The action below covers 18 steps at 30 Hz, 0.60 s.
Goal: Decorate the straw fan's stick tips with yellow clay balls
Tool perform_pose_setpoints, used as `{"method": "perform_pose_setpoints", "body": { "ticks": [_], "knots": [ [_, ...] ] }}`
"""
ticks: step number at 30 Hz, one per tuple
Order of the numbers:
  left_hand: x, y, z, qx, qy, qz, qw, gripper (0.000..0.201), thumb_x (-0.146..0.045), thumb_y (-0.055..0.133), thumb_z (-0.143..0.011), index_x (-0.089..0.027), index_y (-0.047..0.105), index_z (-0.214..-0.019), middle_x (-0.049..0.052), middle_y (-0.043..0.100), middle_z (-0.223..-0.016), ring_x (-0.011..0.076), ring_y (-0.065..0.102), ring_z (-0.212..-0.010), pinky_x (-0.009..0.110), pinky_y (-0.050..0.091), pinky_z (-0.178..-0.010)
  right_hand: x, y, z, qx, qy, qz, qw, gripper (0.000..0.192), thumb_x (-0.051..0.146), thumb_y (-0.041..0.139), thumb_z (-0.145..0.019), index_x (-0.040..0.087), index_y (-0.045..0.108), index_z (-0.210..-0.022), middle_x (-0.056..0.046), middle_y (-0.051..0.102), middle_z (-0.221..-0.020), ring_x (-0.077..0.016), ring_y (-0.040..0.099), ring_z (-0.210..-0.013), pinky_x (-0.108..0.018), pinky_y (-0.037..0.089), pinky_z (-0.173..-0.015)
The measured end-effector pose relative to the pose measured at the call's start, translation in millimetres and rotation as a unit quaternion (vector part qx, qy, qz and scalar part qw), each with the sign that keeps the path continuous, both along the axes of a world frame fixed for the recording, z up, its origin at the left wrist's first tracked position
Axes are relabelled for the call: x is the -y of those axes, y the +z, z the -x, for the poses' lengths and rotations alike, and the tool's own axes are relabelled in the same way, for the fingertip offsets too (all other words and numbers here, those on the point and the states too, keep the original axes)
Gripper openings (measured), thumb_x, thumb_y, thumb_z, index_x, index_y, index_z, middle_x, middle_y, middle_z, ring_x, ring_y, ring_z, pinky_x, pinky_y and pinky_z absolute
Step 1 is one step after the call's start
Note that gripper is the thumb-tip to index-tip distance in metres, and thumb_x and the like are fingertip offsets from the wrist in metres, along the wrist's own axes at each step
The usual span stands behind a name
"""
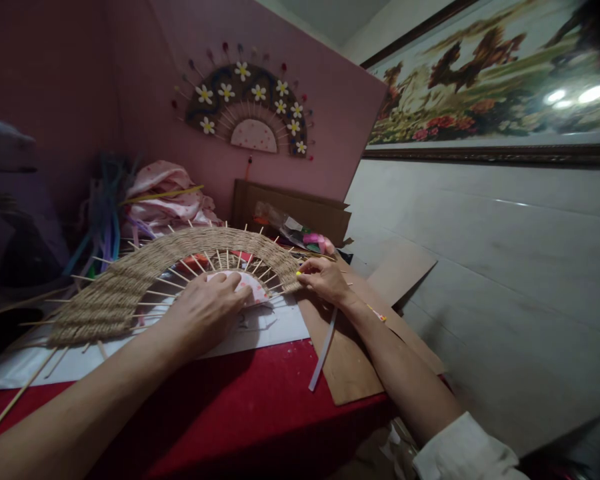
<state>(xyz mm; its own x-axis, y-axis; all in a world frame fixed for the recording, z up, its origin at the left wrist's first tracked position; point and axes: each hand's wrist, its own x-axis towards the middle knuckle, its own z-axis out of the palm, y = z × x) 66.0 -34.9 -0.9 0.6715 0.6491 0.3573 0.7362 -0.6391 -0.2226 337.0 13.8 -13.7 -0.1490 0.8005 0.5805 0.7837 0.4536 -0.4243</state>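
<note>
Pressing flat on the pink hub [250, 285], the left hand [205, 313] is steadying the woven fan [130, 280] while the right hand [325, 279], nearer, is pinching shut its grip on the arc's right end.

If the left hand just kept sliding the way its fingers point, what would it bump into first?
The left hand points up and right, its fingertips on the pink half-round centre piece. Past that it would probably meet the thin sticks and then the woven straw arc, close by the right hand. Depth is hard to judge.
</note>
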Motion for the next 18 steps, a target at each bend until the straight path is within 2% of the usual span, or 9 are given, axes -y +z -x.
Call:
{"method": "perform_pose_setpoints", "body": {
  "ticks": [18],
  "knots": [
    [2.5, 2.2, 0.6, -0.001, -0.004, 0.0, 1.0, 0.027, -0.02, 0.04, -0.09, -0.02, 0.061, -0.107, 0.01, 0.059, -0.099, 0.0233, 0.056, -0.09, 0.04, 0.044, -0.083, 0.3, -0.7, -0.4, 0.004, -0.002, -0.02, 1.0, 0.003, 0.02, 0.067, -0.072, 0.02, 0.069, -0.071, 0.0, 0.065, -0.07, -0.0145, 0.056, -0.069, -0.027, 0.041, -0.066]
  ]
}}
